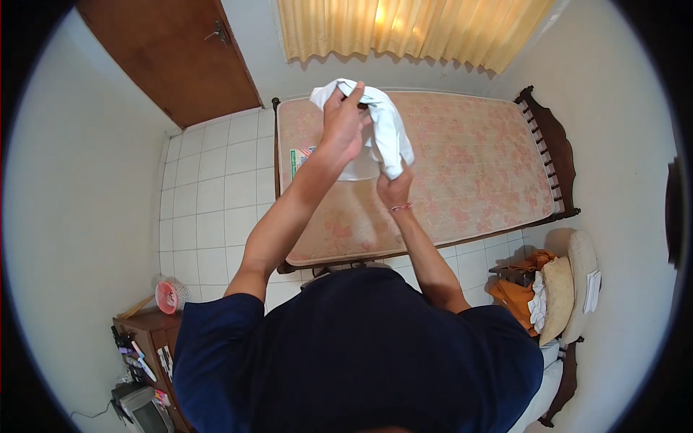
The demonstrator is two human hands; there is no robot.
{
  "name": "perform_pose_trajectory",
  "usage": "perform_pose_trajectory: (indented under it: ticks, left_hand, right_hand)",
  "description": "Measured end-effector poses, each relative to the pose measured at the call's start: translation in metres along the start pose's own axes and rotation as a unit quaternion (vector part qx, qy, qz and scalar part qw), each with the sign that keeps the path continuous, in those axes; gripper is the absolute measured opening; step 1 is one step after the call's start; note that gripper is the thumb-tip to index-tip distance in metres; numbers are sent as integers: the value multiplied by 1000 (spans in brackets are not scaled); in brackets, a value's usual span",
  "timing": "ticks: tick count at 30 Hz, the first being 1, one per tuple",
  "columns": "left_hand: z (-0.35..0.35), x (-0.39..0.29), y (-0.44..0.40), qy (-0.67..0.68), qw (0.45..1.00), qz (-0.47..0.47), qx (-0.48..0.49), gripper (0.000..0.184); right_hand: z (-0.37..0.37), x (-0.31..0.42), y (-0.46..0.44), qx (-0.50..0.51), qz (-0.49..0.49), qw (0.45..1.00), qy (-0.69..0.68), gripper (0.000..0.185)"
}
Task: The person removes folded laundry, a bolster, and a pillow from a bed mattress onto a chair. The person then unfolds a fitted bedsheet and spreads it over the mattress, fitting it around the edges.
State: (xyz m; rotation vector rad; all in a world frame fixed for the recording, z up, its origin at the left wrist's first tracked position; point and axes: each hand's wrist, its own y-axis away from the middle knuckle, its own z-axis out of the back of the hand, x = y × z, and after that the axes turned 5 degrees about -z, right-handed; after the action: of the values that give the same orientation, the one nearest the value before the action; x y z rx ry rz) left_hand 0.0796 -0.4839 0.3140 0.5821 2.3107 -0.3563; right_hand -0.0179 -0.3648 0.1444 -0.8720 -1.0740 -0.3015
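Note:
A white cloth [390, 130], bunched and folded over, is held up above the near left part of the bed. My left hand [343, 123] is closed on its upper left part, thumb on top. My right hand [395, 187] pinches the lower right end of the cloth. Whether it is a garment I cannot make out. Behind my left forearm, a flat printed packet [299, 159] with green and red marks lies on the floral mattress [462, 159]. A pale flat thing [359, 171] lies below the cloth, partly hidden by it.
The wooden headboard [554, 148] stands at the bed's right end. A brown door [166, 50] is at upper left, with yellow curtains [404, 29] behind the bed. Cushions [559, 299] are piled at right. A pink basket [170, 296] stands by a wooden cabinet [148, 321].

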Motion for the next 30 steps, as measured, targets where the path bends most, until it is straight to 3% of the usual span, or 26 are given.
perform_pose_trajectory:
  ticks: [1, 3, 6, 10, 12, 15, 16, 18, 20, 21, 25, 27, 28, 30]
  left_hand:
    - [4, -2, -10, -28, 999, -4, -22, 17]
    - [18, -3, -31, -63, 996, -3, -69, 17]
    - [50, -2, -61, -82, 995, -2, -59, 16]
    - [95, -18, -85, -65, 998, 12, -20, 22]
    - [117, -36, -86, -100, 994, 36, -12, 26]
    - [148, -68, -80, -160, 987, 26, -10, 27]
    - [164, -77, -82, -238, 971, 26, 2, 25]
    - [181, -90, -79, -314, 949, 30, 17, 23]
    - [181, -102, -69, -537, 835, -55, 107, 19]
    - [184, -102, -70, -568, 807, -83, 142, 20]
    - [165, -110, -64, -603, 766, -110, 194, 20]
    - [138, -121, -52, -662, 710, -54, 236, 21]
    - [135, -125, -55, -662, 710, -54, 235, 21]
    - [130, -131, -68, -729, 614, -81, 292, 23]
  right_hand:
    - [4, 15, -14, -4, 2, 1000, -1, 63]
    - [20, 47, -42, -80, -21, 994, -77, 37]
    - [52, 62, -81, -17, -16, 1000, -9, 45]
    - [81, 66, -129, -22, -52, 997, 55, 49]
    - [95, 55, -147, -106, -27, 992, 56, 51]
    - [132, 46, -170, -123, -33, 988, 84, 49]
    - [149, 40, -179, -125, -34, 988, 84, 49]
    - [180, 26, -194, -21, -49, 974, 222, 46]
    - [199, 2, -210, 4, -46, 959, 278, 46]
    - [206, -10, -215, 31, -42, 941, 334, 45]
    - [209, -7, -226, 41, -34, 931, 362, 44]
    - [202, 30, -225, 5, -237, 931, 279, 44]
    - [202, 26, -229, 6, -237, 931, 279, 44]
    - [204, 18, -239, -62, -271, 960, 41, 40]
